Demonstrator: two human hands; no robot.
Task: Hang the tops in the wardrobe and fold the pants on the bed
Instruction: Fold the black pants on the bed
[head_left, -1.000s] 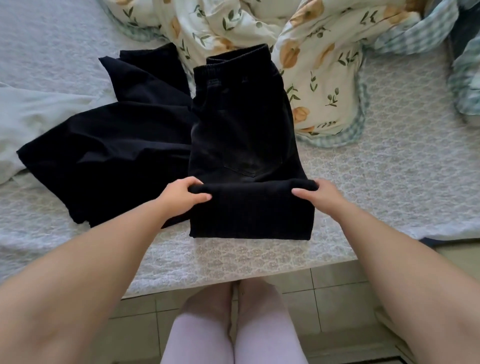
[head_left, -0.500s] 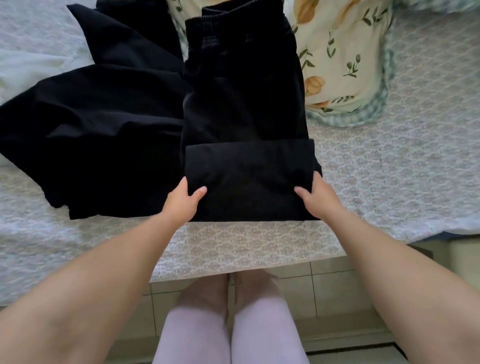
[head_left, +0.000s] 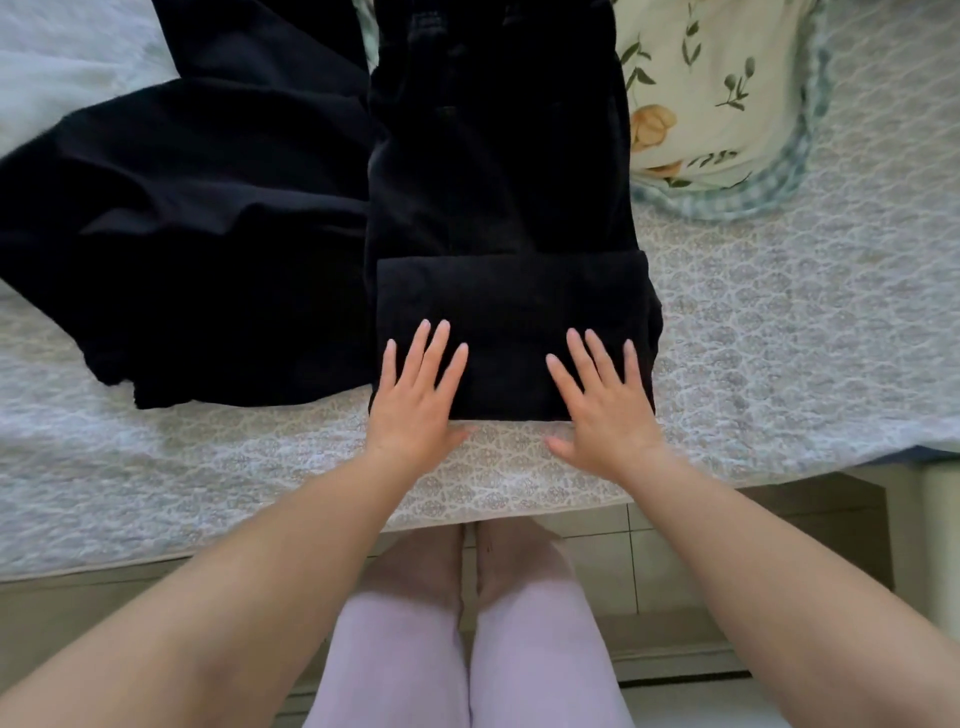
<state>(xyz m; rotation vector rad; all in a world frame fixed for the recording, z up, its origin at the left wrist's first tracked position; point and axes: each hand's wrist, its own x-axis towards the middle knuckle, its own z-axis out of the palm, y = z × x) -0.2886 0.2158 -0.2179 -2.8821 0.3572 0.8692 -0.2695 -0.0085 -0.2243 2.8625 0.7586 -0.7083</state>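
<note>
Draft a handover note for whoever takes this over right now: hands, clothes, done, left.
Left hand: open, fingers flat on the folded end of the black pants.
Right hand: open, flat on the same fold.
The pants lie lengthwise on the bed cover, near its edge, with the leg end folded up once.
Second black garment: rumpled, beside the pants on the left; cannot tell if it is a top or pants.
Done: first fold.
Left: finish folding these pants, then deal with the other garment. The wardrobe is not in view.
</note>
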